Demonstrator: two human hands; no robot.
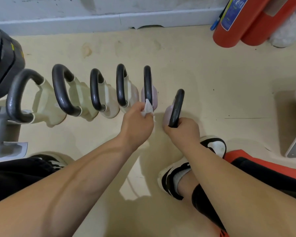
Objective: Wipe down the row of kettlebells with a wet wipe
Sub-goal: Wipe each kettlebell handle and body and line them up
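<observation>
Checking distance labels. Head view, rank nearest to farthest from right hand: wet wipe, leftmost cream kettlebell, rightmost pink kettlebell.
1. Rightmost pink kettlebell, gripped by right hand.
2. Wet wipe in left hand, just left.
3. Leftmost cream kettlebell, far left end.

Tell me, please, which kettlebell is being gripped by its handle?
The rightmost pink kettlebell: the right hand grips its handle, and it sits out of the row, nearer the person than the other five.

Single wide-angle view from the person's head, aimed steeply down.
It faces the floor (212, 74) and the wall (75, 7) beyond, sitting close above the row of kettlebells (94, 93).
</observation>
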